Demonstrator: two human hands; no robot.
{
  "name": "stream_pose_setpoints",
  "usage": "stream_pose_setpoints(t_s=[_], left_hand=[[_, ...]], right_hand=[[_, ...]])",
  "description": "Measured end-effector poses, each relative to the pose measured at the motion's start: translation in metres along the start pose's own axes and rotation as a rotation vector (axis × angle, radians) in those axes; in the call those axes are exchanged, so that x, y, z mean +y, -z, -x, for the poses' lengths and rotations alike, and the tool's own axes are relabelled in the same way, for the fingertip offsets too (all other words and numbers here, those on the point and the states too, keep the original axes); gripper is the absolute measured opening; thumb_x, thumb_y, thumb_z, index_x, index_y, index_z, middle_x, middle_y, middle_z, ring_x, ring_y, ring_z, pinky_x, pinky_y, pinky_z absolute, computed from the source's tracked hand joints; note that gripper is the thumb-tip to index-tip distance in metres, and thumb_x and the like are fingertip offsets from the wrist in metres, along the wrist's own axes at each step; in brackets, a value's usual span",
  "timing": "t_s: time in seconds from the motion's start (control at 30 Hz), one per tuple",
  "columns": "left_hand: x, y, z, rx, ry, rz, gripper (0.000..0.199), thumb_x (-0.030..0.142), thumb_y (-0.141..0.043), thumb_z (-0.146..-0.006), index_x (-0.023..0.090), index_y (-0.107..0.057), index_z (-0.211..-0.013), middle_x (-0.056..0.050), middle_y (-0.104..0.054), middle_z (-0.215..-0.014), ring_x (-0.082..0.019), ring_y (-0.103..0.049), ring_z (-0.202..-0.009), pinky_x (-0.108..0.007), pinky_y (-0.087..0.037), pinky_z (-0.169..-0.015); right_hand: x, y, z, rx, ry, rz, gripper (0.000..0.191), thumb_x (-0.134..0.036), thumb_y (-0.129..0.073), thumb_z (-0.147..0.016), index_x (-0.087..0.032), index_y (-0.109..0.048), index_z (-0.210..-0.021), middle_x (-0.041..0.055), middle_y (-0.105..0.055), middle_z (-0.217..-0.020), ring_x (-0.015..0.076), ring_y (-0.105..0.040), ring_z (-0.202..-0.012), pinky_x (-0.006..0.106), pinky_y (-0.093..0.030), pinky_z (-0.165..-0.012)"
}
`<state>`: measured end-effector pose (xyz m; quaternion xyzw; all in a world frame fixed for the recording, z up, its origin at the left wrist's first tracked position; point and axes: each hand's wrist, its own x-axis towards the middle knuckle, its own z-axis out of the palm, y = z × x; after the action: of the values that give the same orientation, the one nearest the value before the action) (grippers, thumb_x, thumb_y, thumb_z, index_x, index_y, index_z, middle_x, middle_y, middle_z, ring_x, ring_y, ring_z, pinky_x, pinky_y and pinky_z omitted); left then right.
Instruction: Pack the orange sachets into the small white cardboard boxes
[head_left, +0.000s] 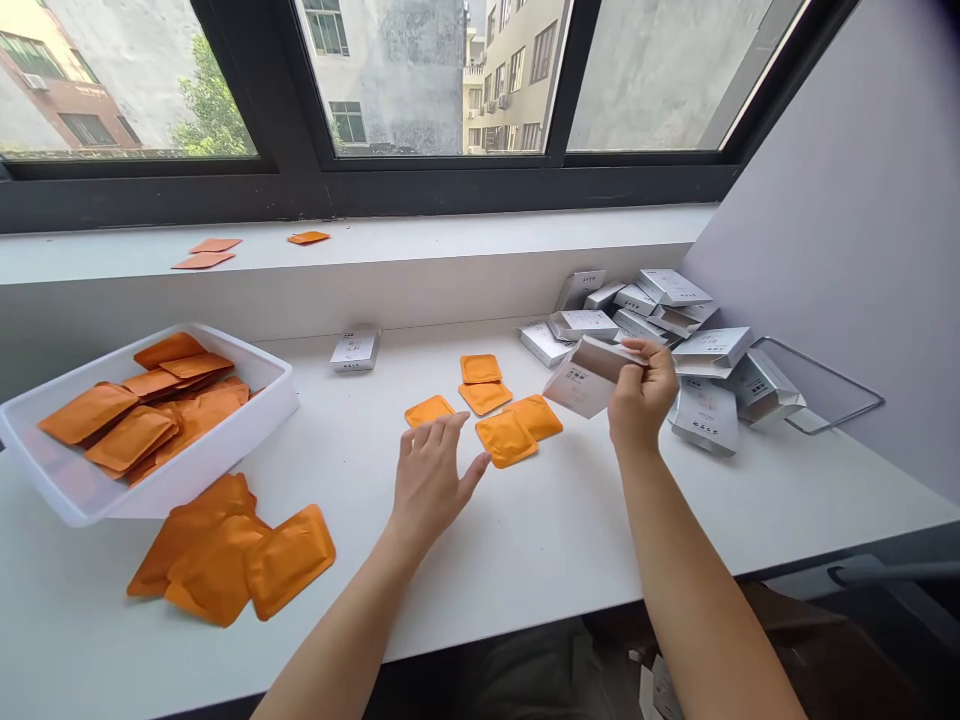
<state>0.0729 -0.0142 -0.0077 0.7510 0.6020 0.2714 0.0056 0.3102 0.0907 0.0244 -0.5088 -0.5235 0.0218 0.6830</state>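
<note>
My right hand (645, 390) pinches a small white printed box (581, 385) by one end, holding it tilted above the table; its near end looks unfolded. My left hand (435, 470) hovers over the table, fingers spread, with nothing in it. Just beyond its fingertips lies an orange packet (429, 409). Several more flat orange packets lie close by: one pair overlaps beside my thumb, the nearer packet (507, 438) partly on the other, and a smaller-looking pair sits farther back, including a packet (480, 369) at the far end.
A white plastic bin (281, 385) of orange packets stands at left, with loose packets (292, 560) before it. One closed box (355, 350) lies near the sill. Boxes (705, 412) pile up at right beside a wire frame (840, 385). Packets (309, 238) rest on the windowsill.
</note>
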Motion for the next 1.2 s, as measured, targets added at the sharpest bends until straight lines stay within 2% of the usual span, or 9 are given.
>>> stream_pose_setpoints(t_s=[0.13,0.27,0.37,0.43,0.57,0.7,0.87,1.07,1.2], left_hand=[[0.012,-0.030,-0.015,-0.080,-0.077,-0.072,0.060,0.050,-0.048,-0.089,0.018,-0.036,-0.139,-0.013,-0.050,-0.139,-0.032,-0.045,-0.124,-0.049,-0.032,-0.102],[0.017,-0.042,-0.022,-0.161,-0.067,-0.057,0.058,0.049,-0.057,-0.083,0.018,-0.044,-0.131,-0.013,-0.060,-0.119,-0.032,-0.052,-0.112,-0.049,-0.036,-0.099],[0.009,-0.030,-0.020,-0.105,0.055,-0.024,0.062,0.040,-0.064,-0.076,0.016,-0.044,-0.129,-0.012,-0.061,-0.103,-0.033,-0.054,-0.102,-0.050,-0.040,-0.091],[-0.002,-0.015,-0.019,-0.053,0.129,0.060,0.052,0.030,-0.060,-0.078,0.017,-0.046,-0.127,-0.012,-0.061,-0.103,-0.030,-0.055,-0.100,-0.048,-0.043,-0.088],[-0.021,0.019,-0.021,0.050,0.184,0.432,0.026,0.024,-0.046,-0.089,0.021,-0.053,-0.114,-0.007,-0.063,-0.105,-0.021,-0.060,-0.093,-0.035,-0.048,-0.077],[-0.015,0.038,-0.021,0.201,0.063,0.602,0.019,0.033,-0.044,-0.094,0.023,-0.055,-0.106,-0.003,-0.063,-0.090,-0.017,-0.059,-0.082,-0.030,-0.048,-0.070],[0.000,0.041,-0.018,0.218,-0.158,0.270,0.014,0.024,-0.044,-0.093,0.024,-0.055,-0.101,-0.002,-0.065,-0.085,-0.019,-0.057,-0.081,-0.038,-0.041,-0.082],[-0.001,0.053,-0.019,0.274,-0.205,0.162,0.011,0.021,-0.043,-0.093,0.024,-0.051,-0.099,-0.001,-0.064,-0.083,-0.019,-0.056,-0.081,-0.041,-0.037,-0.085],[0.000,0.053,-0.017,0.347,-0.114,0.289,0.015,0.020,-0.046,-0.090,0.024,-0.049,-0.105,-0.003,-0.064,-0.095,-0.020,-0.055,-0.089,-0.035,-0.044,-0.076]], right_hand=[[0.007,0.001,0.001,-0.051,0.024,0.105,0.032,-0.012,-0.044,-0.076,-0.018,-0.059,-0.104,0.0068,-0.062,-0.093,0.0178,-0.055,-0.068,0.032,-0.043,-0.064],[0.013,-0.011,0.016,-0.235,-0.054,0.059,0.034,-0.014,-0.045,-0.077,-0.019,-0.057,-0.108,0.0025,-0.061,-0.081,0.0157,-0.050,-0.059,0.031,-0.042,-0.060],[0.017,-0.019,0.024,-0.319,-0.156,-0.026,0.027,-0.020,-0.046,-0.082,-0.020,-0.057,-0.106,-0.0011,-0.055,-0.068,0.0149,-0.046,-0.055,0.030,-0.040,-0.056],[0.015,-0.021,0.028,-0.366,-0.190,-0.074,0.023,-0.025,-0.046,-0.086,-0.020,-0.058,-0.104,-0.0011,-0.055,-0.068,0.0155,-0.049,-0.058,0.029,-0.041,-0.057],[-0.002,-0.021,0.034,-0.508,-0.100,-0.080,0.020,-0.030,-0.045,-0.090,-0.021,-0.059,-0.102,0.0015,-0.062,-0.079,0.0163,-0.054,-0.065,0.029,-0.043,-0.061],[-0.023,-0.021,0.050,-0.697,0.032,-0.138,0.021,-0.031,-0.040,-0.094,-0.023,-0.057,-0.104,0.0042,-0.067,-0.093,0.0165,-0.059,-0.067,0.029,-0.046,-0.060],[-0.034,-0.023,0.074,-0.955,0.046,-0.357,0.027,-0.035,-0.031,-0.098,-0.025,-0.051,-0.113,0.0040,-0.068,-0.088,0.0198,-0.067,-0.076,0.033,-0.053,-0.067],[-0.034,-0.021,0.076,-0.828,0.147,-0.337,0.029,-0.038,-0.026,-0.098,-0.027,-0.048,-0.114,-0.0001,-0.064,-0.070,0.0199,-0.062,-0.068,0.038,-0.050,-0.074],[-0.036,-0.020,0.076,-0.845,0.187,-0.307,0.031,-0.039,-0.025,-0.099,-0.026,-0.045,-0.118,-0.0024,-0.055,-0.062,0.0177,-0.053,-0.054,0.032,-0.045,-0.059]])
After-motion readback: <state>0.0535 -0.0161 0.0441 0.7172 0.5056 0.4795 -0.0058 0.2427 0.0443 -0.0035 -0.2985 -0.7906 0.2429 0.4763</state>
